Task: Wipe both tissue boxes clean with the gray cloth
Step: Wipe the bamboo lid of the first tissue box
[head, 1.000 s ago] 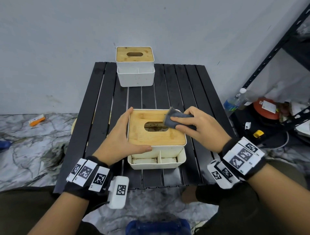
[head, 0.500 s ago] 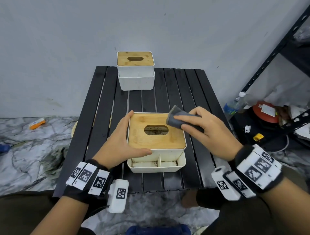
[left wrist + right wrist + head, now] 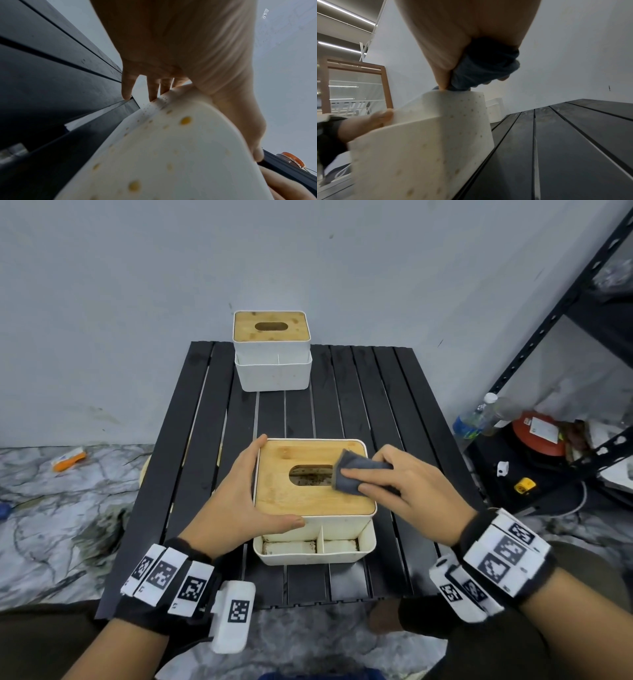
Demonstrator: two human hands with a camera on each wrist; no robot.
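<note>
The near tissue box point(image 3: 308, 501), white with a wooden lid and an oval slot, stands at the table's front middle. My left hand point(image 3: 239, 501) holds its left side, fingers along the wall and thumb across the front face point(image 3: 171, 148). My right hand point(image 3: 407, 487) grips the folded gray cloth point(image 3: 352, 474) and presses it on the lid just right of the slot; in the right wrist view the cloth point(image 3: 484, 73) is bunched under the fingers at the box's top edge point(image 3: 453, 94). A second, matching tissue box point(image 3: 272, 350) stands at the table's far edge.
The black slatted table point(image 3: 394, 405) sits against a gray wall. A black metal shelf point(image 3: 548, 320) rises at the right, with a water bottle point(image 3: 474, 419), a red round object point(image 3: 539, 433) and small items on the floor beside it. An orange item point(image 3: 68, 458) lies on the marble floor at left.
My right hand lifted the cloth toward the lid's far right corner, then brought it back down beside the slot. The left hand kept its hold on the box.
</note>
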